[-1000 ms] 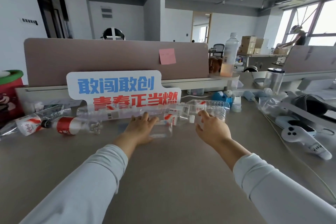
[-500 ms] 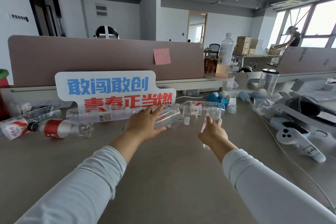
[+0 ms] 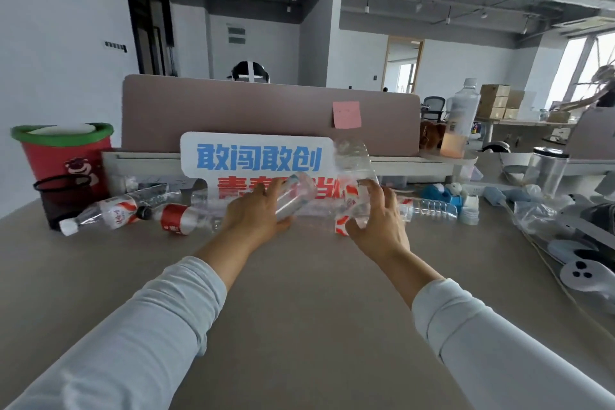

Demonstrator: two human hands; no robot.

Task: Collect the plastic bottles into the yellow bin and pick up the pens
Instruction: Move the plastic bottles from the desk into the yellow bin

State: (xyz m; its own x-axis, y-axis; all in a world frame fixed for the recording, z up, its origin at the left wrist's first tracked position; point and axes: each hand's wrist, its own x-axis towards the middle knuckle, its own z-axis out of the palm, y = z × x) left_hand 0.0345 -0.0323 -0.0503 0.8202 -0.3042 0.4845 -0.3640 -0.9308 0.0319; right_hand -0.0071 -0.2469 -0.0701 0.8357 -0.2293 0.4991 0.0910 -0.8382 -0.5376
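Bottles fill both hands above the counter (image 3: 299,293). The left hand (image 3: 256,216) wraps a clear unlabelled bottle (image 3: 296,196), tilted up to the right. The right hand (image 3: 376,223), fingers spread and curled, grips a red-labelled bottle (image 3: 354,176) standing nearly upright before the sign (image 3: 256,156). Two more labelled bottles (image 3: 106,213) (image 3: 179,218) lie at left, near a black mesh holder (image 3: 63,200).

Two hands (image 3: 256,213) (image 3: 376,226), six bottles (image 3: 103,213), one red bin (image 3: 66,156), one sticky note (image 3: 347,114)
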